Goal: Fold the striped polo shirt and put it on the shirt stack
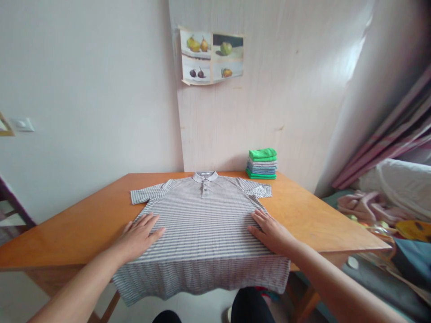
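A grey-and-white striped polo shirt point(205, 220) lies spread front side up, its collar at the far edge of the table and both short sleeves stretched outward. Its hem hangs over the near table edge. My left hand point(139, 235) rests flat on the shirt's left side, fingers apart. On the opposite side, my right hand point(269, 229) lies flat on the fabric with fingers stretched out. Neither hand grips the cloth.
The wooden table point(87, 215) stands against the wall. A stack of folded clothes point(261, 164), green, grey and blue, sits at its back right. Fruit pictures point(212, 56) hang on the wall. To the right are bedding point(404, 184) and a pink curtain point(380, 143).
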A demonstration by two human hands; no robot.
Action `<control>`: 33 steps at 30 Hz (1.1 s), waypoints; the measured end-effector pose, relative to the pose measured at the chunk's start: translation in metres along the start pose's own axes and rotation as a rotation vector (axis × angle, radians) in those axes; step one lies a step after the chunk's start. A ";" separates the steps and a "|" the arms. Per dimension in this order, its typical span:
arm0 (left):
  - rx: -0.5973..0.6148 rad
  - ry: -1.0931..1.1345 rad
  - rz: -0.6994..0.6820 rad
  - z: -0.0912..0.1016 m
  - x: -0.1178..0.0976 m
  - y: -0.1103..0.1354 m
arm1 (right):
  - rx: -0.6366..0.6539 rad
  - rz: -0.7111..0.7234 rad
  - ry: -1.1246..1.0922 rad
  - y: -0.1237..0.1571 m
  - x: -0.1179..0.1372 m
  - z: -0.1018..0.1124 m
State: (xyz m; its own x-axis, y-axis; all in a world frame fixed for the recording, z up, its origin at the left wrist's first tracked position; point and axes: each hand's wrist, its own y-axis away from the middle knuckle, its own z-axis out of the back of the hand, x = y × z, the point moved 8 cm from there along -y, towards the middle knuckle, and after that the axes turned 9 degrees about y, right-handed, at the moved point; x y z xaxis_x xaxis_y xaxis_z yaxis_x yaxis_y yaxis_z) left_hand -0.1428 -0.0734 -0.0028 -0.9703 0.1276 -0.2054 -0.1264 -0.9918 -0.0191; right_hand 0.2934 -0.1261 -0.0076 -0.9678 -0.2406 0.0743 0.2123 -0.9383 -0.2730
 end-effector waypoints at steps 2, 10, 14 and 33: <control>-0.010 -0.006 0.008 0.000 0.000 -0.001 | 0.000 -0.005 0.000 0.000 0.000 0.002; 0.033 -0.005 -0.013 -0.006 0.003 -0.003 | 0.039 -0.001 -0.061 0.001 -0.004 0.009; -0.018 0.010 -0.006 -0.002 -0.007 -0.004 | 0.000 -0.023 -0.073 -0.002 -0.004 0.011; 0.022 0.074 -0.062 -0.006 -0.028 0.005 | 0.015 0.003 -0.079 -0.003 -0.012 -0.013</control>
State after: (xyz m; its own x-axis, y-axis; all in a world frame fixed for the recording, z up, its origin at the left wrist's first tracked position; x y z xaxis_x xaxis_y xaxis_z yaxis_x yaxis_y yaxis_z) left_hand -0.1148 -0.0818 -0.0031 -0.9428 0.1866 -0.2762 -0.1905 -0.9816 -0.0131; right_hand 0.3022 -0.1174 -0.0206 -0.9537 -0.2613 0.1491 0.2175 -0.9412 -0.2585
